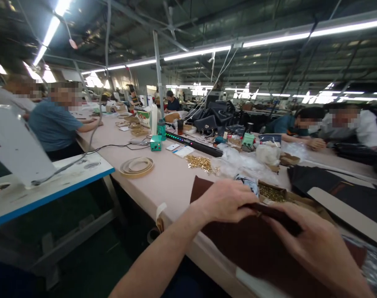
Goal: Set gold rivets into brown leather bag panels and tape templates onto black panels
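Observation:
A dark brown sheet, leather-like, [238,244] lies over the near edge of the table, with its upper part folded up between my hands. My left hand [227,200] grips the fold from the left, fingers curled over it. On the right, my right hand [303,231] pinches the same fold, thumb on the near side. A small brass-coloured piece [259,214] shows at the fold between the two hands; its kind I cannot make out. Just beyond the hands stands an open cardboard box [270,191] of small brass-coloured parts.
A pile of gold metal pieces [199,162] lies on the pink-covered table [169,186], near coiled strips [137,167], a green control box [155,143] and a black light bar [194,144]. Dark panels [340,186] lie right. A white machine [20,145] stands left. Several people sit around.

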A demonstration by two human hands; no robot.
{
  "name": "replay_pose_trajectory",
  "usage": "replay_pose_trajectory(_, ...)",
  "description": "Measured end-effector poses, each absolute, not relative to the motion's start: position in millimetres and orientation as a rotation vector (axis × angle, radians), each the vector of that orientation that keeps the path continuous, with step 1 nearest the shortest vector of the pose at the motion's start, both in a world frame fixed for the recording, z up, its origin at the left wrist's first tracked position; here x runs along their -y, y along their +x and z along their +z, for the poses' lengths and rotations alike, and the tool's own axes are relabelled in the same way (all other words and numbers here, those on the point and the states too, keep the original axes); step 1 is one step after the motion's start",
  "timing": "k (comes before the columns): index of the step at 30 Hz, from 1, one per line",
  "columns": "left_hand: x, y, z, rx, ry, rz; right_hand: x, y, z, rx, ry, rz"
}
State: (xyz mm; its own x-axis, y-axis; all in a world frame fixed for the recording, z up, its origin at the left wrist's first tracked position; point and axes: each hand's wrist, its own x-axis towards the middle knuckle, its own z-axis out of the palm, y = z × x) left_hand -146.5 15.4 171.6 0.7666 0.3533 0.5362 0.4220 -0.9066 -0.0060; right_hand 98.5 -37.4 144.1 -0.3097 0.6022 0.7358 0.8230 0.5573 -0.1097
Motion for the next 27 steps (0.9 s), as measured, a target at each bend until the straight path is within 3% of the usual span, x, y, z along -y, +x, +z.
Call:
replay_pose_trajectory(5,-23,-180,164,0.81,-2.563,-1.119,25,41,143,1.959,-1.066,-0.576)
replay_pose_trajectory(10,-22,-203,74,0.985,-2.529,-1.312,24,1,74,1.986,-1.17,-0.31)
replay_pose_trajectory(16,-5,-227,-15,1.195,-2.604,-1.269,35,-27,-7,2.034,-1.286,-0.038)
replay_pose_trajectory(27,2,-266,-55,1.105,-2.674,-1.024,54,-52,-40,1.997,-1.451,0.38)
